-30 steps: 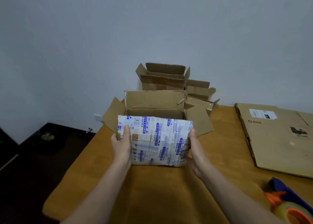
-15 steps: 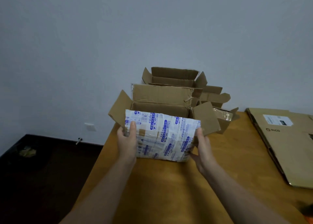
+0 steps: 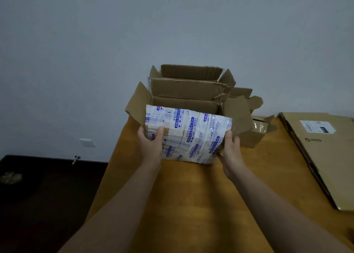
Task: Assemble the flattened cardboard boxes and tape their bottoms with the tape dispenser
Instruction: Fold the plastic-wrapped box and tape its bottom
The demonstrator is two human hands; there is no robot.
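The person is holding an upright taped cardboard box (image 3: pixel 191 134) at the far middle of the wooden table (image 3: pixel 191 205), one hand at each near corner. The left hand (image 3: pixel 150 145) is gripping the left corner with its thumb lying across the blue-printed tape that covers the near wall. The right hand (image 3: pixel 232 149) is clasping the right corner with its thumb pointing up along the edge. Taking it by two opposite corners is likely giving the person control of both ends at once, so the thin walls are staying square rather than folding back flat. The box is facing mouth up with its flaps (image 3: pixel 137 101) splaying outward, which suggests that its bottom is already sealed. Whether its base is resting on the table or hanging just above it is not clear. It is sitting just in front of the other assembled boxes (image 3: pixel 187 89), which are lining up against the wall (image 3: pixel 172 23), so the person seems to be parking finished work out of the way. A flattened cardboard box (image 3: pixel 325 157) is lying at the right edge, probably waiting its turn. The tape dispenser is not showing in this view.
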